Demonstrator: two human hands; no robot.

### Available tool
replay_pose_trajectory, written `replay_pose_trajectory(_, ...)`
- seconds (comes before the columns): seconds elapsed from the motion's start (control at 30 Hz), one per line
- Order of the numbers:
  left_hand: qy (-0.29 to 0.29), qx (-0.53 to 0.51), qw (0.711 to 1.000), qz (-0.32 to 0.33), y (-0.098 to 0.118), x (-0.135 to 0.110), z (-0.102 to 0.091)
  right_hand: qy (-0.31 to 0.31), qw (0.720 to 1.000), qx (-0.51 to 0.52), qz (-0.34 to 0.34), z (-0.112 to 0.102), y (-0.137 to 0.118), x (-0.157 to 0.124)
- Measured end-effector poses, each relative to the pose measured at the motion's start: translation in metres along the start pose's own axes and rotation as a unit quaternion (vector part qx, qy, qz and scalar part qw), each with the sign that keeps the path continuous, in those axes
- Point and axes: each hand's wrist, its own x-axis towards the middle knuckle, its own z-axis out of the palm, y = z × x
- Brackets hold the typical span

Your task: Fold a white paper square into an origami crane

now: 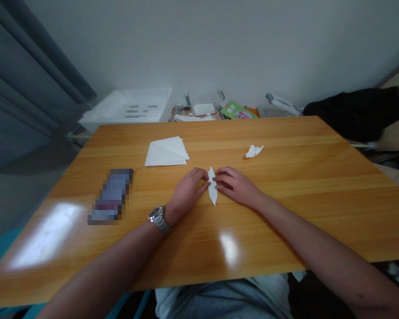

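Observation:
A small folded piece of white paper [213, 193], long and pointed at both ends, is between my hands above the wooden table [279, 177]. My left hand [188, 190] pinches its left edge between thumb and fingers, and a metal watch [158, 218] circles that wrist. From the other side, the fingertips of my right hand [238, 186] grip the paper's right edge. Farther back on the right lies a small folded paper figure [254, 151]. To the left, beyond my left hand, rests a stack of white paper sheets [166, 151].
A phone [111, 195], blurred out, lies on the table's left side. Behind the far edge are a white foam tray [129, 106], a green booklet [237, 110] and assorted items. Dark cloth [352, 110] is heaped at the back right. A grey curtain [23, 84] hangs at left.

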Motion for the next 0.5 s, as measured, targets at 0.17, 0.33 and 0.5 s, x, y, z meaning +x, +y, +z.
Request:
replay_pose_trajectory(0.17, -0.005, 0.026, 1.000, 0.009, -0.0004, -0.0016, -0.0009, -0.029, 0.998, -0.050, -0.023, -0.0019, 0.0012, -0.0027)
replay_pose_trajectory(0.33, -0.013, 0.111, 0.993, 0.024, 0.0020, -0.0037, -0.0038, -0.036, 0.996, -0.076, -0.036, -0.0048, 0.0022, -0.0035)
replay_pose_trajectory(0.5, -0.018, 0.125, 0.992, 0.031, 0.0015, -0.0055, -0.0053, -0.047, 0.996, -0.071, -0.041, -0.0059, 0.0022, -0.0036)
